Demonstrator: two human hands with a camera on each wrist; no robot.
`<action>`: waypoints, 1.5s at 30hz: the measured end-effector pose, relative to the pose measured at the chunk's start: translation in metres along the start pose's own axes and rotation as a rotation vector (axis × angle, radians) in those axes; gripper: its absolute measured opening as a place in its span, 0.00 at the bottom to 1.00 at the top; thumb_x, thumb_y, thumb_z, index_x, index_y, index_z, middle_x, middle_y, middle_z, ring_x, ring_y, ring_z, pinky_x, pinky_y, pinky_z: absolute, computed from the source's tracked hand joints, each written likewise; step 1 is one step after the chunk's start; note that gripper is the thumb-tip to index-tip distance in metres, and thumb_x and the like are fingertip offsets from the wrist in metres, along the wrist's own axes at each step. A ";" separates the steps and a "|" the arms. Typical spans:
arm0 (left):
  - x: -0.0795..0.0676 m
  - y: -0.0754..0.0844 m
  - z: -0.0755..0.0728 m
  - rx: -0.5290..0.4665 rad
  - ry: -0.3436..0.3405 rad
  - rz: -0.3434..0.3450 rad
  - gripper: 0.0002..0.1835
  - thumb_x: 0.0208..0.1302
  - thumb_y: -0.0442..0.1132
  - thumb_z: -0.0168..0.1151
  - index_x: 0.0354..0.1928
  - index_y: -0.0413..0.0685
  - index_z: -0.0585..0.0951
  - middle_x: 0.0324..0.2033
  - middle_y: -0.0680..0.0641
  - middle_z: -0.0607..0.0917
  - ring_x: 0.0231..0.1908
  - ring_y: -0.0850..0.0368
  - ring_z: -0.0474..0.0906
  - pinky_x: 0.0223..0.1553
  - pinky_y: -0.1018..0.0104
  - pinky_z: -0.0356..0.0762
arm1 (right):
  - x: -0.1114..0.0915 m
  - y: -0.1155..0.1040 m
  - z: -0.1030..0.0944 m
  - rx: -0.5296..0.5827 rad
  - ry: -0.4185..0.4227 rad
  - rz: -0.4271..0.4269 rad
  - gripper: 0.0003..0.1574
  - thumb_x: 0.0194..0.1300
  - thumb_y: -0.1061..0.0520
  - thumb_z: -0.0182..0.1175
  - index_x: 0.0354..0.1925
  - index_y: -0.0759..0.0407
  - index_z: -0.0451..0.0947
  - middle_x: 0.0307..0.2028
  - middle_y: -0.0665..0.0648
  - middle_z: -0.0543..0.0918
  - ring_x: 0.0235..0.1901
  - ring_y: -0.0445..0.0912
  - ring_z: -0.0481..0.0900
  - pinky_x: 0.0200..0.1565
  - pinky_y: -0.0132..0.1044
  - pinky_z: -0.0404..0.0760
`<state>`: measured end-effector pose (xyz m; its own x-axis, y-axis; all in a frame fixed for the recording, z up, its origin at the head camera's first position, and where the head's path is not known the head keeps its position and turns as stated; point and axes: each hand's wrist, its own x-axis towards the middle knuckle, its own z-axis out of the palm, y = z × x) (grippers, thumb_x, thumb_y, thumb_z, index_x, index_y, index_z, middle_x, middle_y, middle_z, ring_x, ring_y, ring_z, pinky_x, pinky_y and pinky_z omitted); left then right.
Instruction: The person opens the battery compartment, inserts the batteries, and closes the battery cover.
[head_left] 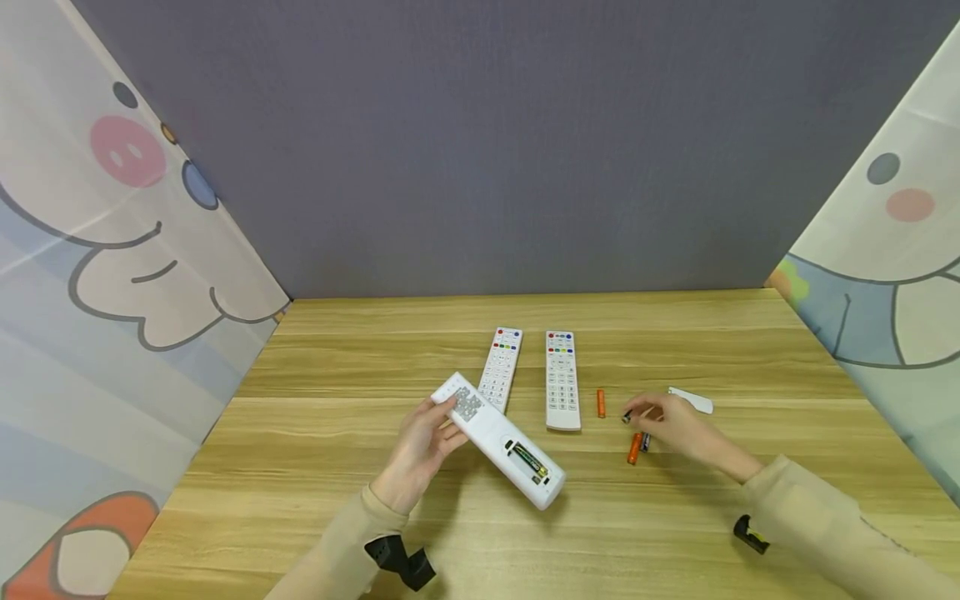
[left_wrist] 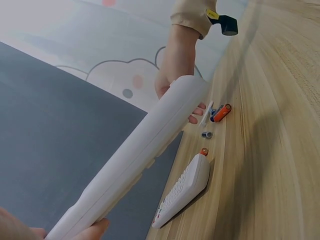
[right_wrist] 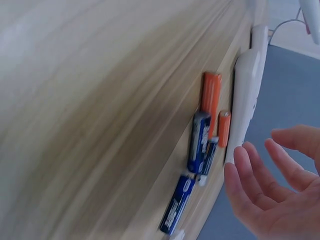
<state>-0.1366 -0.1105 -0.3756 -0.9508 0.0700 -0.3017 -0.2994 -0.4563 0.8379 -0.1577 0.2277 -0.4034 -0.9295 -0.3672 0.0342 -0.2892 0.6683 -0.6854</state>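
Note:
My left hand (head_left: 416,458) grips a white remote control (head_left: 487,437) with its back turned up. Its battery compartment is uncovered, and one dark battery (head_left: 529,459) lies inside. My right hand (head_left: 675,423) hovers over loose batteries on the table, thumb and fingers parted and nothing between them in the right wrist view. Below it lie an orange battery (head_left: 634,448), a dark blue battery (head_left: 646,442) and a small battery (head_left: 627,417). Another orange battery (head_left: 601,403) lies farther left. A white battery cover (head_left: 692,400) is partly behind the right hand.
Two more white remotes lie buttons up: one remote (head_left: 562,381) in the middle, another remote (head_left: 501,367) partly behind the held one. A grey panel (head_left: 525,167) stands along the back of the wooden table (head_left: 300,467). Printed curtains (head_left: 112,250) hang at both sides.

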 end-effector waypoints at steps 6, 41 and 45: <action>-0.001 0.000 0.000 -0.002 -0.003 0.000 0.23 0.64 0.31 0.45 0.59 0.30 0.57 0.35 0.46 0.78 0.36 0.54 0.79 0.44 0.60 0.77 | 0.003 0.004 -0.002 -0.101 0.037 -0.027 0.13 0.55 0.68 0.56 0.41 0.69 0.76 0.30 0.55 0.79 0.28 0.45 0.76 0.26 0.29 0.75; -0.003 -0.001 -0.002 -0.006 0.011 -0.014 0.22 0.64 0.31 0.46 0.59 0.30 0.57 0.35 0.47 0.78 0.34 0.55 0.78 0.41 0.64 0.78 | 0.022 0.037 -0.002 -0.085 -0.048 -0.040 0.15 0.50 0.71 0.58 0.40 0.70 0.76 0.40 0.66 0.77 0.37 0.54 0.75 0.37 0.45 0.79; -0.003 -0.002 -0.002 -0.008 0.007 -0.011 0.23 0.64 0.31 0.46 0.59 0.30 0.57 0.36 0.47 0.78 0.34 0.55 0.78 0.41 0.63 0.78 | 0.024 0.037 0.000 -0.111 -0.051 -0.070 0.15 0.49 0.72 0.58 0.39 0.68 0.77 0.40 0.65 0.78 0.38 0.55 0.76 0.39 0.46 0.78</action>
<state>-0.1332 -0.1119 -0.3770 -0.9469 0.0688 -0.3140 -0.3092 -0.4626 0.8309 -0.1907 0.2440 -0.4282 -0.8939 -0.4465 0.0402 -0.3795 0.7060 -0.5979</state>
